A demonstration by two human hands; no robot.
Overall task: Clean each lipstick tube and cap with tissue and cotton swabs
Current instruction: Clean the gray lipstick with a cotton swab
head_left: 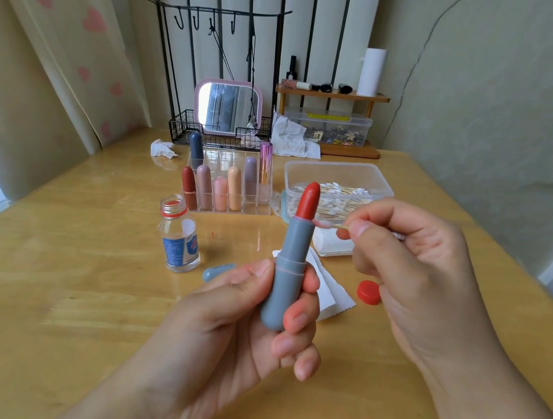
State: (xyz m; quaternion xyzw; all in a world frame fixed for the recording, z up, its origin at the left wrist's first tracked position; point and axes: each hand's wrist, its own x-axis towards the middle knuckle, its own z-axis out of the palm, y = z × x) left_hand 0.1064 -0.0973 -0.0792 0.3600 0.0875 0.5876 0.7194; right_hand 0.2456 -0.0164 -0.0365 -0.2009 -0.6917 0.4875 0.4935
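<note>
My left hand (242,319) grips a grey-blue lipstick tube (287,269) upright over the table, its red stick twisted out at the top. My right hand (413,269) pinches a cotton swab (326,225) whose pink-stained tip touches the tube's upper rim just below the red stick. The tube's grey-blue cap (218,270) lies on the table behind my left hand. A folded white tissue (331,291) lies under and to the right of the tube.
An open glass bottle (180,236) stands at left, with its red cap (369,292) at right. A clear organizer (230,183) holds several lipsticks. A clear box of cotton swabs (336,185) sits behind. Crumpled tissues (163,149), a mirror (228,107) and a small shelf (330,119) stand at the back.
</note>
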